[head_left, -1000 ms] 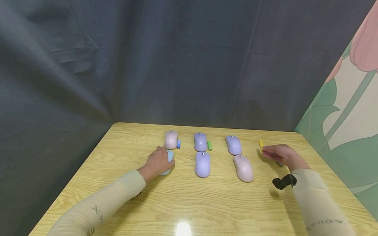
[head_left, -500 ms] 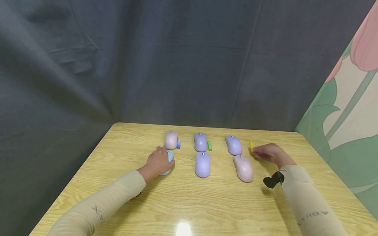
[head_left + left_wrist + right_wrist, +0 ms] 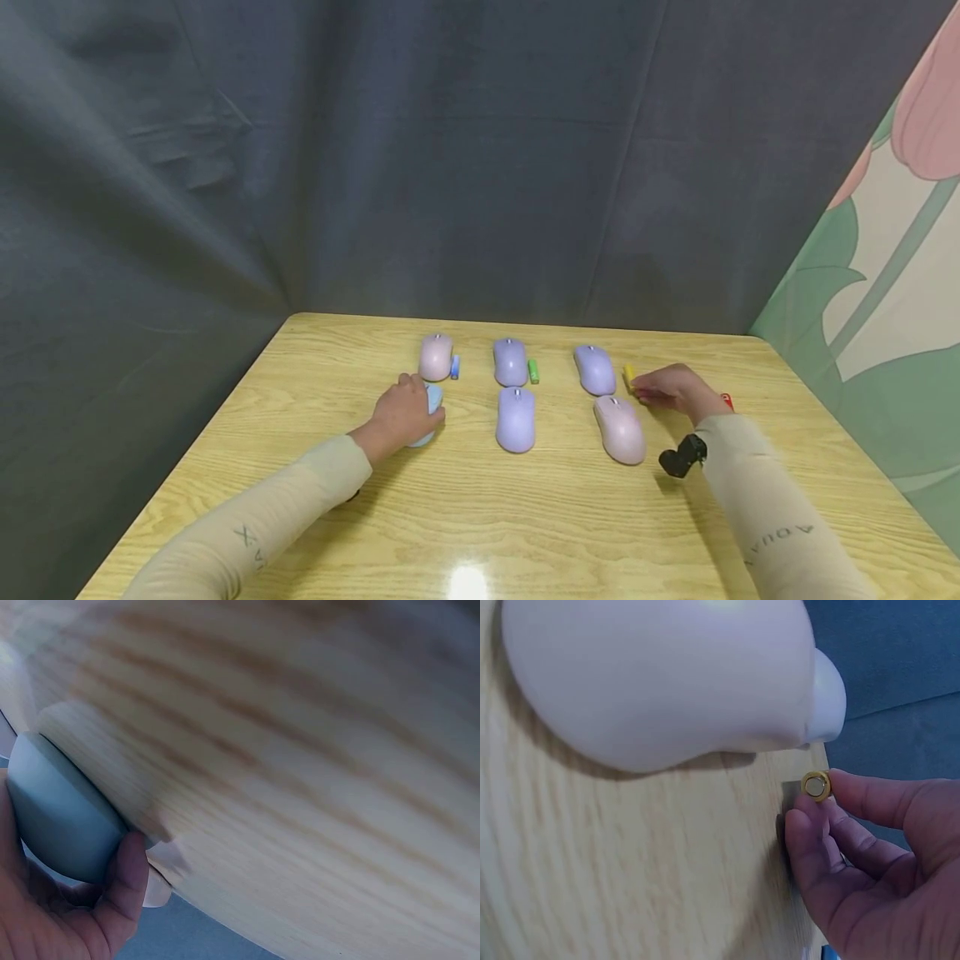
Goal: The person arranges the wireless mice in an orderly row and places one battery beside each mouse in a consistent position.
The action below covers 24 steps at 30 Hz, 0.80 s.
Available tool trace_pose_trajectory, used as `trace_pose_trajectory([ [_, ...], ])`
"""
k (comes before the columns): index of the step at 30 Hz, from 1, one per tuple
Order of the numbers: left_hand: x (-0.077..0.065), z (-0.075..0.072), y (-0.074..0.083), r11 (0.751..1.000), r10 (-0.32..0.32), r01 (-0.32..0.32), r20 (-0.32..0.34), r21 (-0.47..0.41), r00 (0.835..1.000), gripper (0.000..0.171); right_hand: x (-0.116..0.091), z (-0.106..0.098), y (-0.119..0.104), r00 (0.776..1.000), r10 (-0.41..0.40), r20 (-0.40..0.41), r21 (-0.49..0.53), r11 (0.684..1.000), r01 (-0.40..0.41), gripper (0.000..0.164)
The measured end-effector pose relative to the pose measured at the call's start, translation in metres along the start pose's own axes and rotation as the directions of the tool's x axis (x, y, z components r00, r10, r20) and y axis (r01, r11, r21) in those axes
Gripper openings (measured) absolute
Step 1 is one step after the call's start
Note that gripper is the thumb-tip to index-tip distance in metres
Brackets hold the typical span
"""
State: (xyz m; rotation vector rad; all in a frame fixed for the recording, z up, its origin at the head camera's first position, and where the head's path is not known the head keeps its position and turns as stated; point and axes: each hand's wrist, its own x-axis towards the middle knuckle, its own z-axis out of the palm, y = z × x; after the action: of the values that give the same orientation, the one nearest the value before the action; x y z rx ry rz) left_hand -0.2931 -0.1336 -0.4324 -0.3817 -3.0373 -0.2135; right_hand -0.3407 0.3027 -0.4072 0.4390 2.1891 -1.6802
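Observation:
My left hand point(image 3: 401, 410) grips a light blue computer mouse point(image 3: 434, 398) on the table, its thumb curled on the side in the left wrist view, where the mouse point(image 3: 64, 810) shows from behind. At the right, my right hand point(image 3: 672, 388) pinches a small yellow battery point(image 3: 628, 377) between thumb and fingers. That battery shows its round metal end in the right wrist view. It is just right of the back-right purple mouse point(image 3: 595, 370). Nearer me lies a pale pink mouse point(image 3: 620, 429), whose rounded body fills the top of the right wrist view.
Another pale pink mouse point(image 3: 436, 357) stands behind the blue one, with a blue battery point(image 3: 455, 367) beside it. Two purple mice, one behind point(image 3: 511, 362) and one in front point(image 3: 516, 420), occupy the middle. A green battery point(image 3: 533, 372) lies right of them. Something red point(image 3: 727, 402) peeks out past my right wrist.
My right hand has moved left with the yellow battery, closer to the back-right purple mouse. A red thing has come into sight behind that wrist. My left hand stays on the blue mouse.

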Motion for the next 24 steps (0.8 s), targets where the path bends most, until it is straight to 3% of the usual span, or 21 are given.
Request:
trace_pose_trajectory([
  [24,0.001,0.000,-0.001,1.000,0.000,0.000,-0.002,-0.001,1.000,0.059,0.014,0.015,-0.004,0.991,-0.027,-0.131,-0.199,0.980,0.001,0.010],
])
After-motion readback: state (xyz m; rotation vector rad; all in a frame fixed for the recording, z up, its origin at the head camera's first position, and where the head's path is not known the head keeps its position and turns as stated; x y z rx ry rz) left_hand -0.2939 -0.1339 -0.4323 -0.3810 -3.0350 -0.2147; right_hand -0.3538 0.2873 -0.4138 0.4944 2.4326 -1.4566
